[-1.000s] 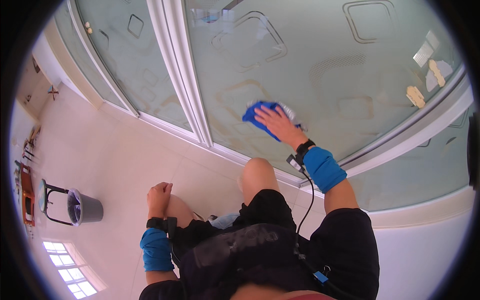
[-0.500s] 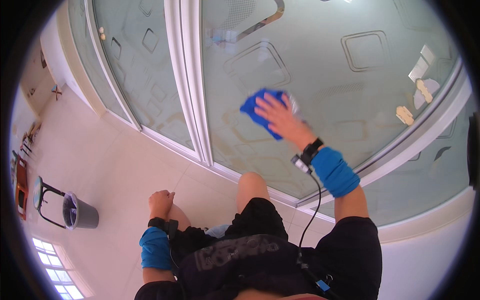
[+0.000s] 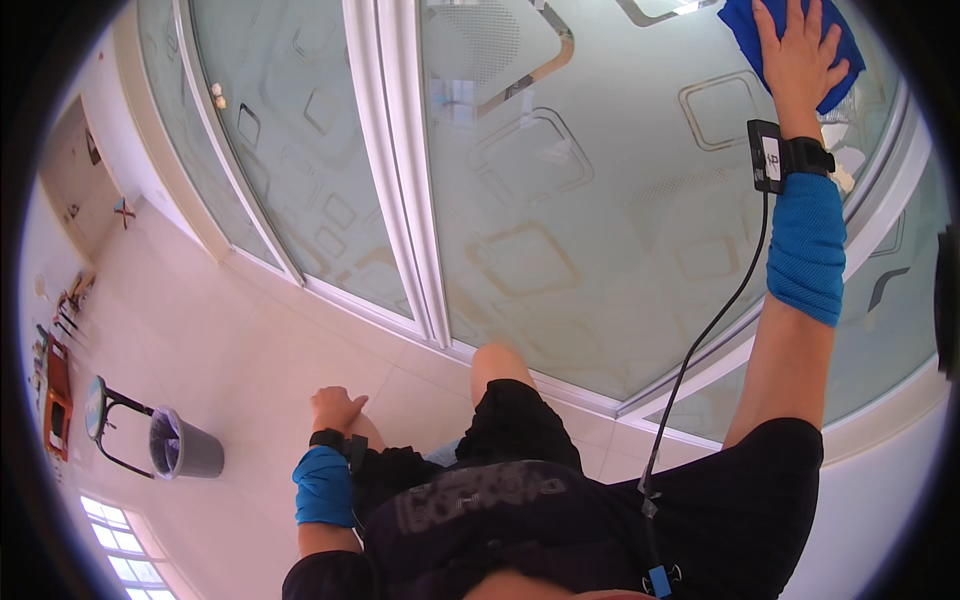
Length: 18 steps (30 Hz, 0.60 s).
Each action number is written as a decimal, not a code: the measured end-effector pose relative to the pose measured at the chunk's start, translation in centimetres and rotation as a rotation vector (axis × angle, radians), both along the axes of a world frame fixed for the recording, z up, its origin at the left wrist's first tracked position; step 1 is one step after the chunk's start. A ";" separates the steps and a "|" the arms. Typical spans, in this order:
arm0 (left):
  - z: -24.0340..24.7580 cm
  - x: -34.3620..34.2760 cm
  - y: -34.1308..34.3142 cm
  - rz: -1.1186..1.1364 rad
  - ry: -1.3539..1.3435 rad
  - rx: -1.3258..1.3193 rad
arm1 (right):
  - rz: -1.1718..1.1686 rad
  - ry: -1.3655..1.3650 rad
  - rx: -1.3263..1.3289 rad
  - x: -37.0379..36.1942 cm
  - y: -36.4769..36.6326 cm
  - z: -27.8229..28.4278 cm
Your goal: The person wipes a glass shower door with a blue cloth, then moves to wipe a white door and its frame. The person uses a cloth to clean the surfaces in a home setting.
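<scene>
Blue cloth, between right hand, laid flat with fingers spread, and patterned glass panel; left hand well apart, loosely curled, contents cannot be told

At two o'clock: soft, matt cloth. At one: glossy, smooth frosted-glass panel. At eleven: smooth, metal-like frame. At eight: plastic-looking bin.
</scene>
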<state>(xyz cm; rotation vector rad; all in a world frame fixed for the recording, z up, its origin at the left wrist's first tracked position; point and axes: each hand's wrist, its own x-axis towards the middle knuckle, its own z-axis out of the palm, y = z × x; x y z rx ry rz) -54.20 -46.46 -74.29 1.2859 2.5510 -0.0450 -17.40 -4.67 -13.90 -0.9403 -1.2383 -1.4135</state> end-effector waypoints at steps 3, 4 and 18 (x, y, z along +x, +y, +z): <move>0.7 0.6 -1.3 0.011 0.143 -0.051 | -0.005 -0.050 0.046 -4.0 -0.6 -1.7; 0.8 0.8 -1.7 0.004 0.179 -0.076 | 0.032 -0.124 0.064 -5.6 -1.2 -2.2; -0.6 -0.8 -5.4 0.049 0.162 -0.067 | 0.243 -0.911 -0.551 -18.4 -3.2 -31.5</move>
